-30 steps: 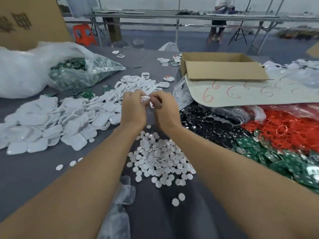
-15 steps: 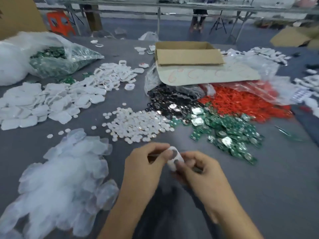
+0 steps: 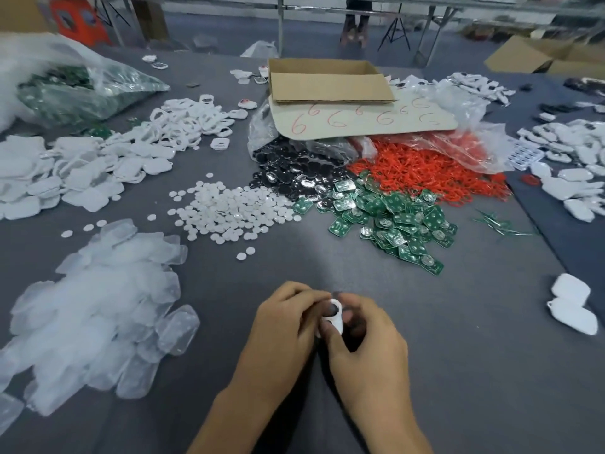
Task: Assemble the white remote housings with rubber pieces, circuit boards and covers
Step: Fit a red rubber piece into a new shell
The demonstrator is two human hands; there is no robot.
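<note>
Low in the middle of the view, close to the person's body, the left hand (image 3: 288,326) and right hand (image 3: 368,342) meet over the grey table (image 3: 474,339), with a small white remote housing (image 3: 335,317) pinched between them. Both hands are curled, their fingertips and thumbs closing on the housing from either side, so only its rounded upper end and a strip of its face show in the gap; the rest is hidden behind the fingers. Whether it touches the cloth cannot be told. Beyond the hands, well apart from them, lies a spread of white discs (image 3: 229,204), and just to its right a heap of green circuit boards (image 3: 396,217). Behind those sit black pieces (image 3: 294,170) and red rubber pieces (image 3: 425,172) spilling from clear bags. A pile of translucent covers (image 3: 98,299) fills the near left, with loose white housings (image 3: 82,173) farther back on that side. An open cardboard box (image 3: 327,80) stands at the far middle, and two more white shells (image 3: 571,304) lie at the right edge.
</note>
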